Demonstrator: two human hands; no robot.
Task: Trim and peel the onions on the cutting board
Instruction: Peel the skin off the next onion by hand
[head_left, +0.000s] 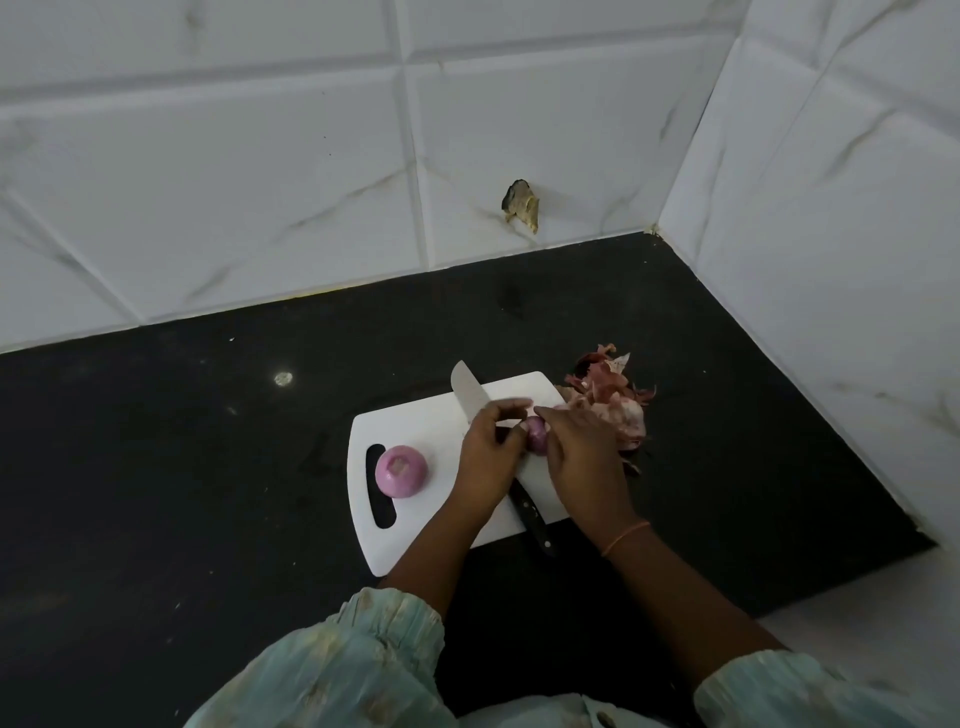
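Two onions on the board right now. One's fully peeled, smooth pale purple, trimmed end facing up, sitting at the board's 9 o'clock side right by the handle slot. The other, a small onion, is held just above the middle of the board, mostly hidden between both hands, only a bit of shiny purple showing. Left hand has its fingers curled round the small onion from 9 o'clock, right hand pinches at its top from 3 o'clock. Knife lies flat on the board under the left hand, blade pointing to 11, black handle hanging off the near edge. Pile of reddish skins sits on the black counter at the board's 2 o'clock corner, touching it.
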